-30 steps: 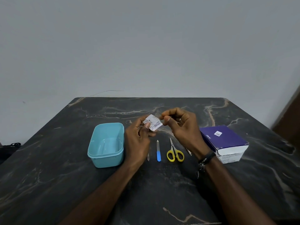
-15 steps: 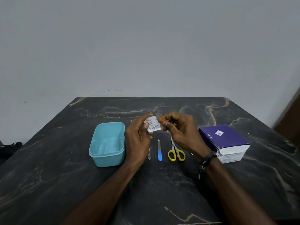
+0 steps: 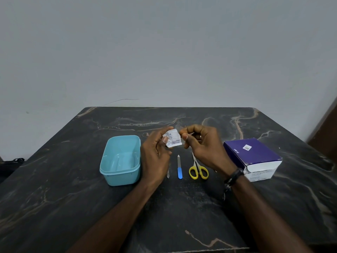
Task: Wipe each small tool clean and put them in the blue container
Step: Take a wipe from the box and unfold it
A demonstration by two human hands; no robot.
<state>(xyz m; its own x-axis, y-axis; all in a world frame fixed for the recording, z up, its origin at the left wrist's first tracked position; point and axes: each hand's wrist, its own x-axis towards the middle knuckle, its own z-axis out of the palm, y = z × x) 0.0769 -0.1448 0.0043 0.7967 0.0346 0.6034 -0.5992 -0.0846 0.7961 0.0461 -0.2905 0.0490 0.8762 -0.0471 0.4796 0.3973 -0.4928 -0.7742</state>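
Your left hand and right hand both pinch a small white packet at frame center, above the file and scissors. The blue container sits left of center, open.

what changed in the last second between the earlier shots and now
Little changed. Both hands kept hold of the small white packet, and the right hand closed in toward the left hand, its grip now at the packet's right edge. Nothing was let go. The blue container, nail file, yellow scissors and purple box stayed put.
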